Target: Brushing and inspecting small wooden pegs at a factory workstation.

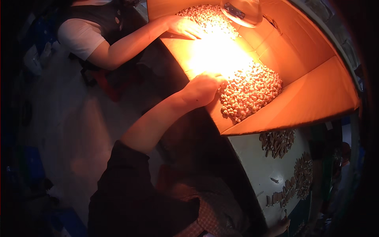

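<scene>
My left hand [203, 89] reaches in from below, its bare forearm coming out of a dark sleeve. Its fingers are curled in at the near edge of a heap of small, pale, knobbly pieces [250, 93]; glare washes out the fingertips and whatever they hold. The heap lies in a wide cardboard tray [300, 98] under a strong light. My right hand does not show. Across the tray, a co-worker's hand [183, 27] lies by another part of the pieces [205, 17], its fingertips fading into the glare.
A lamp [242, 12] hangs over the tray's far side. Below the tray, a pale table [252, 158] bears groups of brown, finger-like pieces [304, 173]. Another small hand [280, 228] is by a thin green stick at the lower edge. A red stool [106, 85] stands at left.
</scene>
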A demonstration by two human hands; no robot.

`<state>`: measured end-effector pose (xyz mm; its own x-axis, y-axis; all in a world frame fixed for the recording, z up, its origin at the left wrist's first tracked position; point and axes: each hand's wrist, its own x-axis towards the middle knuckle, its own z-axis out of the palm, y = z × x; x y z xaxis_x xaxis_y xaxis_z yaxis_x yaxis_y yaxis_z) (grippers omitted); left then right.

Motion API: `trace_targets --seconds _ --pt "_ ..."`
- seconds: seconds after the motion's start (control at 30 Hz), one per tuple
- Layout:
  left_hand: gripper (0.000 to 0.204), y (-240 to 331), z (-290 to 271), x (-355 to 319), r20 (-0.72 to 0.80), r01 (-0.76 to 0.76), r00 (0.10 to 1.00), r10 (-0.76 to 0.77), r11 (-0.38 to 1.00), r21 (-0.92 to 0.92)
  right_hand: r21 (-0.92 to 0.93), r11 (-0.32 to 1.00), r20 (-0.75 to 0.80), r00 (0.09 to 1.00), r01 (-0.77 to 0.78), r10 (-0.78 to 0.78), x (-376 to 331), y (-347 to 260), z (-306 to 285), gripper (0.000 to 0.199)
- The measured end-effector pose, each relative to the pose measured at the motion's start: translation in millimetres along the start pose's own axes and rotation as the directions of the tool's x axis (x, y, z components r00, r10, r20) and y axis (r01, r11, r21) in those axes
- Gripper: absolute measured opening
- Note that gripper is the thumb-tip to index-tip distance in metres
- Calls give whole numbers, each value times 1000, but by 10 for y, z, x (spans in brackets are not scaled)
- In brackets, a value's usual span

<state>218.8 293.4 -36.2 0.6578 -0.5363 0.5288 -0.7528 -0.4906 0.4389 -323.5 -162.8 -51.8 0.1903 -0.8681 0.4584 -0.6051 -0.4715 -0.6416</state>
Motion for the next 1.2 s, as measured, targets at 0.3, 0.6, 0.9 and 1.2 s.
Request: trace_targets --seconds 0.3,0.6,0.9,1.2 --pt "25 -106 98 263 176 268 960 -220 905 -331 310 923 16 972 -227 233 265 427 -41 30" --pt "41 -248 124 406 88 200 979 -182 939 -280 6 987 17 987 160 -160 263 691 -18 34" --pt "49 106 -34 865 545 790 606 -580 519 -326 358 904 36 971 -234 237 201 313 106 32" --pt "48 204 300 1300 384 556 806 -450 799 -230 274 953 57 992 -126 114 419 969 -83 29"
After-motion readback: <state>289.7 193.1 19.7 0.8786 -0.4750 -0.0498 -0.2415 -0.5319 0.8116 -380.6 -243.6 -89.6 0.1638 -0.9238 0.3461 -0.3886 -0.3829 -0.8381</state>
